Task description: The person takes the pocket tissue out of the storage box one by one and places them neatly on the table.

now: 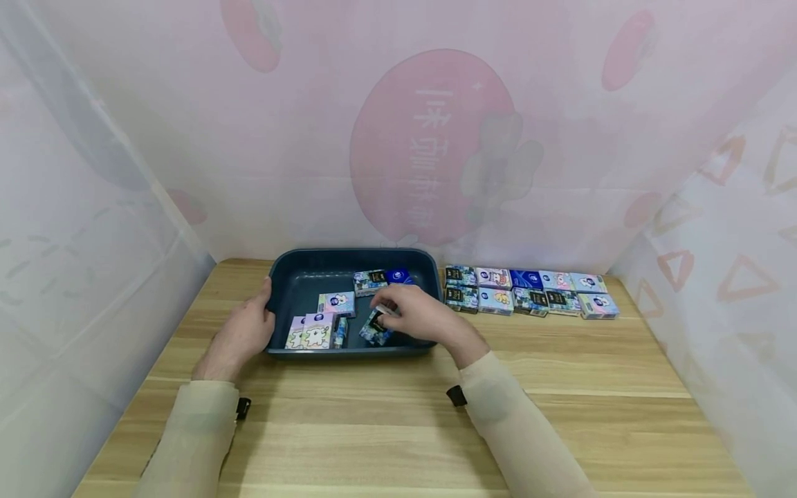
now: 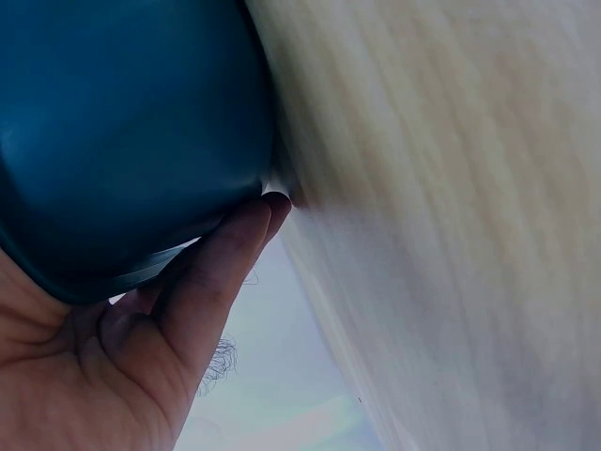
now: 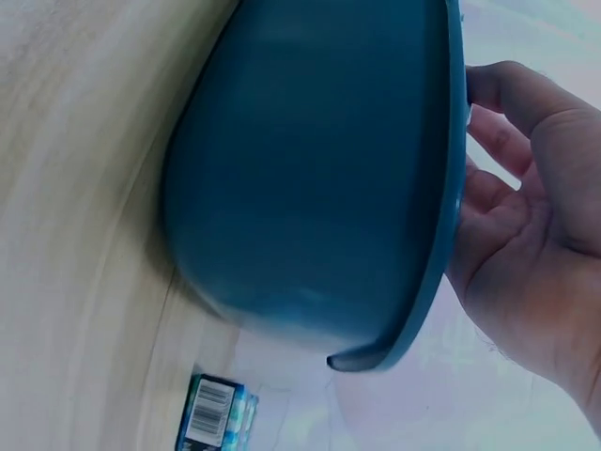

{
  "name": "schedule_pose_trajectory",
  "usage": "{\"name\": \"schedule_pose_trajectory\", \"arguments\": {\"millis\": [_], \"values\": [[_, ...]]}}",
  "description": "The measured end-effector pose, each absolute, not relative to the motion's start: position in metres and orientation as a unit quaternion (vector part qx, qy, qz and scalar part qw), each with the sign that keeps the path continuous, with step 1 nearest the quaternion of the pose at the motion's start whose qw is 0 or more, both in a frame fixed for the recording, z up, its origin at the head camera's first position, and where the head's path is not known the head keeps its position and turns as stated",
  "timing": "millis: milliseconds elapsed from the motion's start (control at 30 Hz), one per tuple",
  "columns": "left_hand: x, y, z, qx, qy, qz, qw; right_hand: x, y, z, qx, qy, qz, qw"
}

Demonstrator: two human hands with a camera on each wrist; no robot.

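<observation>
My left hand (image 1: 245,325) rests against the left wall of a dark blue plastic tray (image 1: 299,261), its fingers fairly straight along the outside, as the left wrist view also shows. Inside the tray, my right hand (image 1: 411,311) pinches a tilted black-and-blue floral tissue pack (image 1: 376,333). The right wrist view shows that hand behind the tray's rim, with the pack hidden. Near it at the back lie another floral pack (image 1: 370,282) and a dark blue pack (image 1: 398,277). Light cartoon packs (image 1: 319,332) and a pack on edge (image 1: 340,333) sit at the front left.
Right of the tray, several tissue packs (image 1: 529,302) lie in two rows along the back of the wooden table (image 1: 349,429). Printed pale cloth walls (image 1: 311,173) enclose the table at the back and both sides.
</observation>
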State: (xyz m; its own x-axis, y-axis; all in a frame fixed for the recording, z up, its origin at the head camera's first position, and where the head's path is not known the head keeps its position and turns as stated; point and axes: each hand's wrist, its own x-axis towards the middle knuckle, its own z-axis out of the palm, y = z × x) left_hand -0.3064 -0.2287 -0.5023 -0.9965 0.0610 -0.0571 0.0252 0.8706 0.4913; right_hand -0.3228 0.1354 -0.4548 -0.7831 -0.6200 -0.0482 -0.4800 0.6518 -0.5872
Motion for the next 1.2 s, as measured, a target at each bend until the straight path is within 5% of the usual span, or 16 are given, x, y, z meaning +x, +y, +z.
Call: {"name": "schedule_pose_trajectory", "arguments": {"millis": [900, 1200], "values": [[-0.307, -0.228, -0.504, 0.019, 0.968, 0.247, 0.038, -0.305, 0.172, -0.460, -0.096, 0.859, -0.499, 0.060], [-0.308, -0.228, -0.504, 0.017, 0.969, 0.243, 0.040, -0.314, 0.201, -0.481, -0.104, 0.800, -0.588, 0.061]]}}
